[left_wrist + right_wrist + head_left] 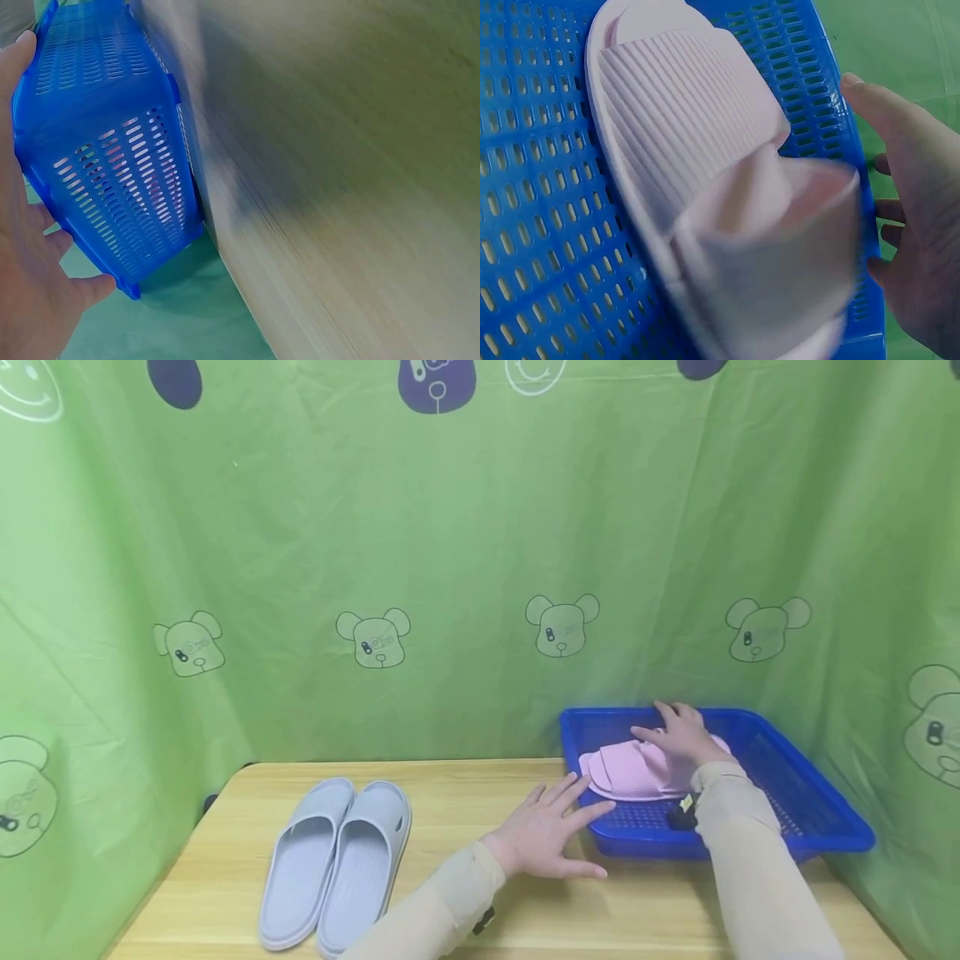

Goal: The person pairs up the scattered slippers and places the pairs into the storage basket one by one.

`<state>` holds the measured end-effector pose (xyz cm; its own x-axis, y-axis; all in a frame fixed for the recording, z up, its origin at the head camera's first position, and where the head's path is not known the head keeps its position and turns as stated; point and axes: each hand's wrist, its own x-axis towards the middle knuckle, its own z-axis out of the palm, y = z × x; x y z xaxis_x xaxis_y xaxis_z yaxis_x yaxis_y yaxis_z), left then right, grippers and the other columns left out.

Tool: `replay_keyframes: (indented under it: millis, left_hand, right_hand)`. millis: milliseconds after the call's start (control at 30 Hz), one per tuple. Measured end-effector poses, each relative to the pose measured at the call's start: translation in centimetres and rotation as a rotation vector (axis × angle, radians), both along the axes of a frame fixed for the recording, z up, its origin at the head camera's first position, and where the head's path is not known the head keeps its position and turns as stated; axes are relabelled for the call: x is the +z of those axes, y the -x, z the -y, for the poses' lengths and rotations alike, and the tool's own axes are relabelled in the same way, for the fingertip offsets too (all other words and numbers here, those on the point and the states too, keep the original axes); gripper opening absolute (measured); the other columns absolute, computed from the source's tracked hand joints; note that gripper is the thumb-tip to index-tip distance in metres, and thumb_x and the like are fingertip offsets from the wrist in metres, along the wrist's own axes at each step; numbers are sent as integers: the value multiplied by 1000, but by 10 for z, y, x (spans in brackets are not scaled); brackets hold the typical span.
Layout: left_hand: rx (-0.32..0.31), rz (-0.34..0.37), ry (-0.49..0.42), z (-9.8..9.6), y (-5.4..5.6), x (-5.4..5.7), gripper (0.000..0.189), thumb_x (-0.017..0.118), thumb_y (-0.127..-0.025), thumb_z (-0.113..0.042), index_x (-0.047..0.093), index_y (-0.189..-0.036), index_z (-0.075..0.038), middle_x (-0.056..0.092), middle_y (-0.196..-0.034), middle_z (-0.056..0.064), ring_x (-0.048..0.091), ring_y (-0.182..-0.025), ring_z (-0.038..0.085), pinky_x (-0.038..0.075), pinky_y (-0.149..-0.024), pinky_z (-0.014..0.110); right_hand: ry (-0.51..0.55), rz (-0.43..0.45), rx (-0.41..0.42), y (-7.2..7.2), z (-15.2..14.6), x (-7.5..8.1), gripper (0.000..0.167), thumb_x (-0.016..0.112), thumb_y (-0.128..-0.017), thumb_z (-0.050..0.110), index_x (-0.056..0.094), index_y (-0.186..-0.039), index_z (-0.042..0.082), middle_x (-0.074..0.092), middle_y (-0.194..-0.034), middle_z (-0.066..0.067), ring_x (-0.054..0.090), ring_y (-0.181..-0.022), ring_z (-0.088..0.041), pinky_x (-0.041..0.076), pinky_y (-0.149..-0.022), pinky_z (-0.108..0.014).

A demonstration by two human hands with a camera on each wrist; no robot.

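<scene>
A pair of pink slippers [633, 770] lies in a blue plastic basket [843, 842] at the right of the table. In the right wrist view, the front slipper [780, 289] is blurred and overlaps the ribbed slipper [682, 97]. My right hand [681, 737] is over the slippers towards the basket's far side, its fingers loose; in its wrist view, the right hand [922, 210] is apart from the slippers, beside the rim. With fingers spread, my left hand [542, 835] is at the basket's left edge; whether it touches the rim, I cannot tell.
Two grey slippers [363, 868] lie side by side on the left of the wooden table [465, 810]. A green curtain [450, 543] with bear prints hangs behind and at both sides. The basket stands close to the back curtain.
</scene>
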<state>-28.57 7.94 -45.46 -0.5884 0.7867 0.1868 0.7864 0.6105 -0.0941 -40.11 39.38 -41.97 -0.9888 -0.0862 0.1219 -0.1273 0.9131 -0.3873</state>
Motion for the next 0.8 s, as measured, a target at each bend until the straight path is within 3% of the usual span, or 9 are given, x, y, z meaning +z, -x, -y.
replay_keyframes:
  millis: [367, 500, 800]
  left_hand:
    - [6, 7, 5, -1, -1, 1, 90, 39, -83, -82, 0, -155, -42, -6, -165, 2, 8, -154, 25, 25, -117, 53]
    - [9, 20, 2, 0, -1, 1, 91, 39, -84, -81, -8, -153, -45, -8, -165, 2, 7, -154, 25, 24, -117, 54]
    - [7, 20, -7, 0, 0, -1, 91, 38, -84, -81, -10, -152, -46, -9, -165, 1, 6, -154, 25, 24, -118, 54]
  right_hand:
    - [-8, 17, -16, -1, -1, 0, 97, 46, -92, 67, 17, -152, -4, 8, -151, -43, 6, -137, -63, 13, -102, -81]
    - [-40, -33, -46, -1, -2, 1, 96, 45, -91, 69, 24, -151, -3, 16, -150, -41, 12, -136, -62, 16, -102, -80]
    - [-94, -163, -95, 0, -3, 5, 91, 41, -91, 71, 35, -147, 0, 30, -147, -37, 24, -133, -59, 22, -102, -77]
